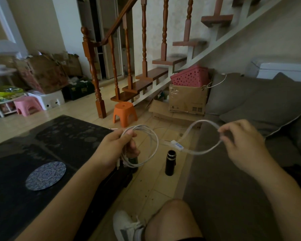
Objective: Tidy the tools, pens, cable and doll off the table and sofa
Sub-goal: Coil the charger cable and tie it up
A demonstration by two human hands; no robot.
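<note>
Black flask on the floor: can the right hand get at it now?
Probably, though not freely: no object blocks the black flask, but the right hand pinches the cable and must release it first.

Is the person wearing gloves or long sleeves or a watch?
No. The left hand and right hand have no gloves and no rings that I can see. The left arm and right arm show no sleeves, watch or bracelet as far as the picture reaches.
</note>
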